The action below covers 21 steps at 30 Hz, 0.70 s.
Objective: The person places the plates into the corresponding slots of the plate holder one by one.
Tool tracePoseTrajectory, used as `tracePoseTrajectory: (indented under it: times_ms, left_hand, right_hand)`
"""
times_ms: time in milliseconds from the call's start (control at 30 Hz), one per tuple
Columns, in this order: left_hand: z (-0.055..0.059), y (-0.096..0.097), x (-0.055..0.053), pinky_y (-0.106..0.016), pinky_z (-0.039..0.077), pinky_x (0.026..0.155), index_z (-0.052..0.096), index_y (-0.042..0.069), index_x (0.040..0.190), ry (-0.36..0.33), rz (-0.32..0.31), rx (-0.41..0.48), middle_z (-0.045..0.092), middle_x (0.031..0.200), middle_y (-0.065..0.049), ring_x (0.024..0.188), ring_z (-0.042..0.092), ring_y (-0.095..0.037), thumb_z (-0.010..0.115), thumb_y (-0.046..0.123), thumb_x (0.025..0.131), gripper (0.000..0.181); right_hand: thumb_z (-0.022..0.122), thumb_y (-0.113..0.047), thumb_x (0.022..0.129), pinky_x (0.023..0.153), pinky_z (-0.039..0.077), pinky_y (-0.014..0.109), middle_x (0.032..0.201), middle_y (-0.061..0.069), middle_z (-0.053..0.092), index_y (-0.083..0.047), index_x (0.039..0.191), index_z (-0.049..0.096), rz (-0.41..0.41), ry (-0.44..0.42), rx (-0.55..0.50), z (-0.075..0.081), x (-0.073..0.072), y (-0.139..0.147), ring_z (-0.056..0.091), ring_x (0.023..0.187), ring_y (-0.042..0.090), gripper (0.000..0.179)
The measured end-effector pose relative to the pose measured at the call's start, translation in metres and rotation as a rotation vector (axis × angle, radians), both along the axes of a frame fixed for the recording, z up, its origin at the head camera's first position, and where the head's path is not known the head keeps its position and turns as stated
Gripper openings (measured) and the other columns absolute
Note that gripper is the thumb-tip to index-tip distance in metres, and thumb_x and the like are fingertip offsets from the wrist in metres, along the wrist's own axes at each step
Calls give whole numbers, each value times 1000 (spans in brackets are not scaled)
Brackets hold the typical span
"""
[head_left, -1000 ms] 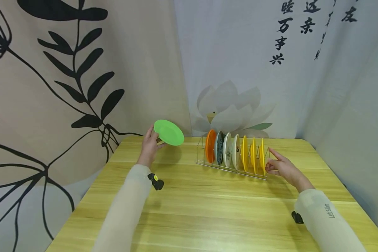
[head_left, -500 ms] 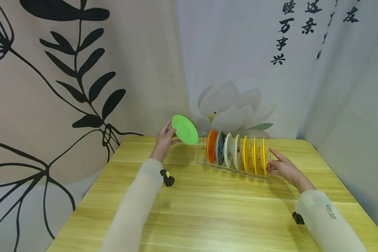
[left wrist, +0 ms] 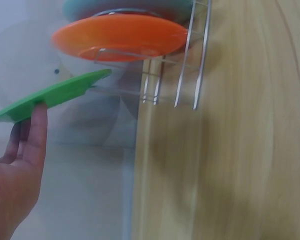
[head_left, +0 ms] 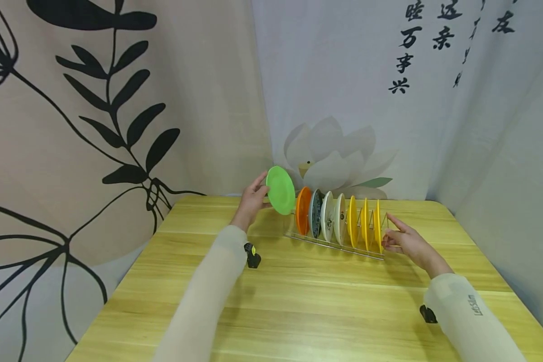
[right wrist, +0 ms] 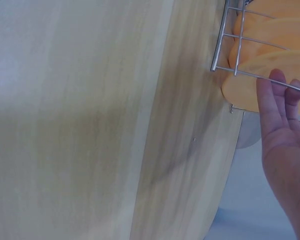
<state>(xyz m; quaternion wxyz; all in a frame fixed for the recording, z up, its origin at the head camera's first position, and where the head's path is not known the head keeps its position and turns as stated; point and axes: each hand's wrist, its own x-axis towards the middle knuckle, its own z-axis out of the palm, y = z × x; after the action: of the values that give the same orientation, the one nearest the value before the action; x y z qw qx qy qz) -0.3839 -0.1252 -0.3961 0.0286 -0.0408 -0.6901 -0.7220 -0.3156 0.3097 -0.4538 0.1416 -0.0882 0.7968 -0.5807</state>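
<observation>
My left hand (head_left: 251,202) pinches a green plate (head_left: 281,191) by its left edge, tilted on its side. In the head view the plate overlaps the left end of a wire dish rack (head_left: 335,245); the left wrist view shows a gap between it and the orange plate (left wrist: 121,36). Several plates stand on edge in the rack: orange, a blue-grey patterned plate (head_left: 315,213), two white ones and yellow plates (head_left: 364,223) at the right. At the rack's right end, my right hand (head_left: 407,242) holds the end wire, fingers bent at it (right wrist: 285,125) beside the last yellow plate.
The rack stands near the back of a wooden table (head_left: 298,301). Behind it hangs a printed curtain (head_left: 208,100) with plant drawings and lettering. Another pale cloth (head_left: 502,176) runs along the right side. Dark wrist devices (head_left: 252,256) sit at the cuffs.
My left hand has carried the green plate rightward to the rack's left end, and the plate has turned more upright and edge-on. My right hand has stayed at the rack's right end.
</observation>
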Motion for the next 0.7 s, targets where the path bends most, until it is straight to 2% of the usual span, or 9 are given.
tracePoseTrajectory:
  times_ms: [233, 433, 533, 700]
  left_hand:
    - [-13, 15, -1, -39, 59, 82, 42, 25, 152, -31, -11, -4, 55, 117, -12, 102, 59, -23, 52, 12, 100, 55]
    - [-22, 23, 2, -46, 55, 91, 42, 20, 152, -50, 0, -5, 53, 129, -17, 116, 55, -35, 56, 9, 100, 55]
    - [-25, 22, 5, -50, 52, 95, 42, 18, 152, -44, 18, -17, 52, 129, -16, 120, 52, -37, 58, 10, 99, 55]
    - [-30, 17, 8, -49, 52, 95, 43, 17, 151, -45, 46, -24, 55, 125, -15, 114, 56, -32, 61, 12, 98, 56]
  right_hand:
    - [37, -19, 109, 94, 53, 37, 110, 23, 52, -15, 159, -7, 3, 2, 1, -2, -1, 0, 58, 100, 25, 67]
    - [39, -23, 109, 94, 53, 37, 110, 22, 52, -14, 159, -6, 10, 6, 2, -3, -1, -1, 58, 101, 26, 68]
    - [39, -22, 109, 95, 53, 37, 110, 23, 52, -15, 159, -7, 10, 3, -4, -2, 0, -1, 58, 101, 26, 68]
    - [37, -20, 109, 97, 52, 40, 112, 24, 51, -15, 159, -8, 4, 5, -1, -1, 2, -1, 57, 104, 28, 67]
